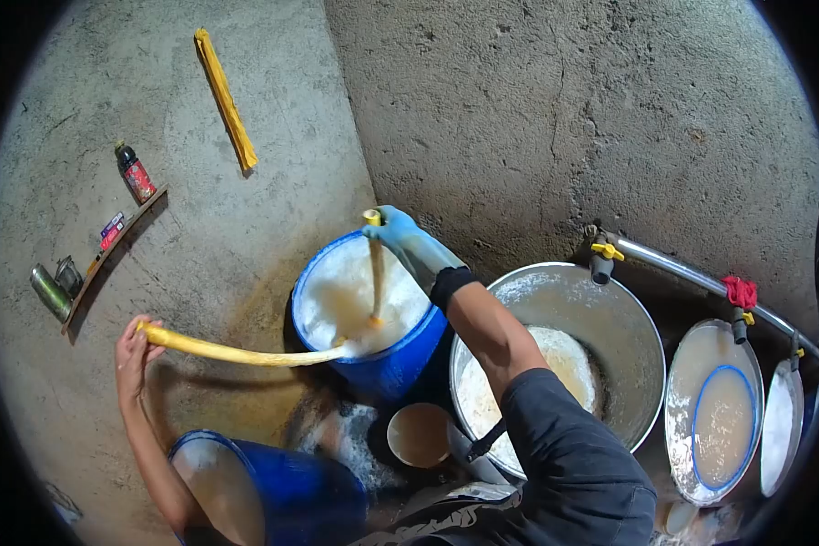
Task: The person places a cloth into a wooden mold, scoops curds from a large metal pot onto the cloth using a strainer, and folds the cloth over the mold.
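My left hand (pixel 135 357), bare, grips the near end of a long yellow hose (pixel 237 353). The hose runs right to the rim of an upright blue barrel (pixel 387 369), where its whitish end lies over the white, foamy contents (pixel 323 296). My right hand (pixel 398 238), in a light blue glove, is closed around the top of a yellowish stick or tube (pixel 378 282). That piece stands nearly upright, its lower end in the foam. The fingers of my right hand are partly hidden by the glove's bulk.
A large metal vat (pixel 642 337) stands right of the barrel, below a pipe (pixel 669 262) with yellow-handled valves. Another blue barrel (pixel 305 491) lies low at the left. A bowl (pixel 419 435) sits between. A wall shelf (pixel 109 255) holds a bottle (pixel 136 175).
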Available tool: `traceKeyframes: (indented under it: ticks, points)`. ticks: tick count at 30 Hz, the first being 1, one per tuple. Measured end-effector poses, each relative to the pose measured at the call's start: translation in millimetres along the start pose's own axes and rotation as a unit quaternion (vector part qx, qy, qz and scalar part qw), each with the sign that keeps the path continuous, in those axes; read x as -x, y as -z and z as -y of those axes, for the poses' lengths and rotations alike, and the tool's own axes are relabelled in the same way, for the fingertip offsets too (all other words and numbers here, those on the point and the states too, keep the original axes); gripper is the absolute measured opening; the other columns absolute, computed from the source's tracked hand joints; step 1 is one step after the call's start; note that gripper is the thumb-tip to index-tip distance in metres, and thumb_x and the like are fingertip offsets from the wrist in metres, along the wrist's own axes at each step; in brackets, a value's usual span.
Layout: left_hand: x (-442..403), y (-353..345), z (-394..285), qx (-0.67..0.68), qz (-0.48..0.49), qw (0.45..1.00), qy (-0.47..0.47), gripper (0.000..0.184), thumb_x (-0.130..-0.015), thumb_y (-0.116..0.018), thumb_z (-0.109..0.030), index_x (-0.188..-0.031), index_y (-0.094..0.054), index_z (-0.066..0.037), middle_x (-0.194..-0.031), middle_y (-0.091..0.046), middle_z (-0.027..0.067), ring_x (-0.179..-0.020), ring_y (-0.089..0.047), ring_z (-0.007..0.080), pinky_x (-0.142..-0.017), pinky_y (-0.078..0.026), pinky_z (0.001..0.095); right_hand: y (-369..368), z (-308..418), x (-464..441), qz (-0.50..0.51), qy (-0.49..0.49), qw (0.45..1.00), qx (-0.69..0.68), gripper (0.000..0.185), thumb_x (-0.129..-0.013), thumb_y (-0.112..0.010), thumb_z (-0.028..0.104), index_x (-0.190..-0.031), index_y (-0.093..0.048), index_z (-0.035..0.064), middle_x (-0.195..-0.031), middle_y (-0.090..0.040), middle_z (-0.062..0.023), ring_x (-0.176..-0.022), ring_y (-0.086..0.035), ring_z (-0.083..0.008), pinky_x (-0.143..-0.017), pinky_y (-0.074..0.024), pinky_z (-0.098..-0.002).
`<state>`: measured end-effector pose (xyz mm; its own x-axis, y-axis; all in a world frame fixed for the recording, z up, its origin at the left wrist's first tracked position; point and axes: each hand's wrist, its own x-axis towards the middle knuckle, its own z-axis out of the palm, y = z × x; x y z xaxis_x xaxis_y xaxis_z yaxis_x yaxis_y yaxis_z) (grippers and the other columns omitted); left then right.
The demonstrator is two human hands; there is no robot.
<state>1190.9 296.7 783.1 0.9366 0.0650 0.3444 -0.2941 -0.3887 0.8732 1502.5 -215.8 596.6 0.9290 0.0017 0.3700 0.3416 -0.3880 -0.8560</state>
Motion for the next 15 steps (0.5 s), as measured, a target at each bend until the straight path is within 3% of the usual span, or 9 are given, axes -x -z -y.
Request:
traceKeyframes:
  ticks: [1, 2, 5, 9, 10, 12, 13, 15]
  points:
    - [7.0, 10.0, 4.1, 0.002, 0.001, 1.0, 0.003, 0.045, -0.099, -0.061, -0.03, -0.133, -0.052, -0.001, -0.116, -0.069, 0.0127, -0.091, -0.069, 0.0132, -0.074, -0.059, 0.0219, 4.1, 28.0, 8.3, 0.052, -0.013, 0.998, 0.024, 0.06, -0.076, -0.079, 0.035, -0.126, -0.06, 0.0072, -0.118, -0.068, -0.0179, -0.112, -0.065, -0.0318, -0.095, -0.0503, -0.0394]
    - [13.0, 18.2, 9.6, 0.003, -0.01, 1.0, -0.006, 0.047, -0.099, -0.061, -0.031, -0.134, -0.052, -0.001, -0.117, -0.068, 0.0127, -0.092, -0.069, 0.0132, -0.074, -0.059, 0.0219, 2.1, 41.0, 16.8, 0.021, -0.007, 1.0, 0.022, 0.048, -0.078, -0.078, 0.034, -0.117, -0.065, 0.009, -0.111, -0.07, -0.0168, -0.106, -0.067, -0.0307, -0.09, -0.0519, -0.0391]
    - [18.7, 33.8, 15.5, 0.009, -0.025, 0.999, -0.023, 0.049, -0.099, -0.061, -0.034, -0.136, -0.051, -0.003, -0.12, -0.066, 0.0124, -0.098, -0.067, 0.0143, -0.077, -0.058, 0.0246, 24.1, 67.7, 34.2, 0.024, -0.009, 0.999, 0.046, 0.047, -0.079, -0.077, 0.034, -0.116, -0.065, 0.0085, -0.107, -0.071, -0.0167, -0.102, -0.068, -0.0311, -0.088, -0.0531, -0.0386]
    - [-4.4, 53.2, 14.4, -0.032, -0.136, 0.982, -0.131, 0.051, -0.103, -0.047, -0.042, -0.139, -0.051, -0.004, -0.12, -0.065, 0.0092, -0.111, -0.062, 0.021, -0.097, -0.048, 0.0369, 93.6, 116.7, 91.4, -0.012, 0.024, 0.999, 0.019, 0.053, -0.077, -0.079, 0.031, -0.12, -0.064, 0.004, -0.109, -0.071, -0.0165, -0.102, -0.069, -0.027, -0.091, -0.0534, -0.0369]
    - [-24.5, 78.3, 22.8, 0.047, -0.124, 0.98, -0.149, 0.048, -0.103, -0.048, -0.039, -0.138, -0.052, -0.006, -0.119, -0.065, 0.0095, -0.11, -0.062, 0.021, -0.094, -0.048, 0.0358, 116.3, 125.3, 109.7, -0.023, 0.019, 1.0, 0.001, 0.054, -0.077, -0.08, 0.03, -0.121, -0.064, 0.003, -0.109, -0.071, -0.0165, -0.101, -0.069, -0.026, -0.092, -0.0532, -0.0363]
    - [-28.5, 2.4, -40.2, 0.13, -0.266, 0.941, -0.164, 0.032, -0.1, -0.051, -0.029, -0.121, -0.061, -0.007, -0.094, -0.064, 0.0071, -0.088, -0.062, 0.0156, -0.076, -0.048, 0.0274, 161.0, 144.6, 151.7, -0.05, 0.003, 0.999, -0.007, 0.052, -0.077, -0.081, 0.024, -0.121, -0.063, 0.0022, -0.105, -0.071, -0.0127, -0.099, -0.067, -0.0204, -0.09, -0.0534, -0.0342]
    - [-21.6, -42.4, -73.6, 0.157, -0.233, 0.946, -0.162, 0.032, -0.1, -0.051, -0.029, -0.121, -0.061, -0.007, -0.094, -0.064, 0.0071, -0.088, -0.062, 0.0156, -0.076, -0.048, 0.0274, 188.4, 155.2, 177.2, -0.065, -0.007, 0.998, -0.003, 0.05, -0.078, -0.081, 0.02, -0.121, -0.063, 0.0024, -0.102, -0.07, -0.0089, -0.096, -0.065, -0.0157, -0.087, -0.0537, -0.0326]
    - [-12.5, -98.7, -127.0, 0.27, -0.27, 0.911, -0.154, 0.033, -0.101, -0.048, -0.042, -0.107, -0.058, -0.011, -0.079, -0.058, 0.0044, -0.064, -0.053, 0.0143, -0.054, -0.042, 0.0249, 249.2, 178.9, 235.9, -0.093, -0.034, 0.995, 0.027, 0.049, -0.078, -0.082, 0.02, -0.121, -0.064, 0.002, -0.101, -0.07, -0.0086, -0.094, -0.064, -0.0154, -0.086, -0.0533, -0.032]
